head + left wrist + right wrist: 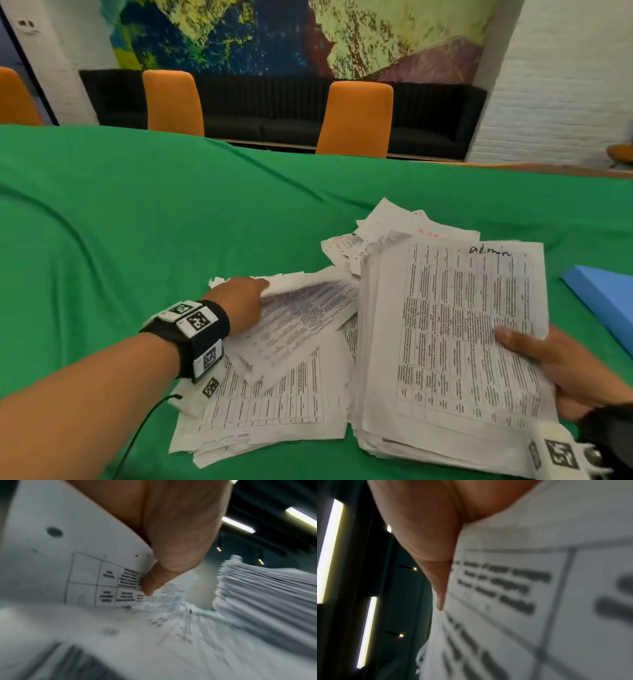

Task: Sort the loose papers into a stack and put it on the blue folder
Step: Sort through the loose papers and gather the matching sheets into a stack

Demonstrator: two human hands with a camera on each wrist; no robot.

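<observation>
Far left, on the bench under a green cloth (137, 212): the left hand (239, 305), with a black wrist band with square black-and-white tags (191, 329). Fingers and thumb pinching a bent white sheet of printed paper (301, 308) (96, 582), lifted a bit off the others. Thumb (150, 582) pressed onto the printed boxes in the left wrist view.

Under and beside it, a messy spread of loose white printed papers (274, 407), lying crooked on the green cloth.

Next, a thick stack of white printed papers with "admin" written on top (459, 342), tipped up on its right side, touching the loose ones.

Then the right hand (565, 370) gripping the right edge of the stack, thumb on top, other fingers hidden below.

Far right, the flat blue folder (606, 298) on the cloth, near the stack but apart.
</observation>
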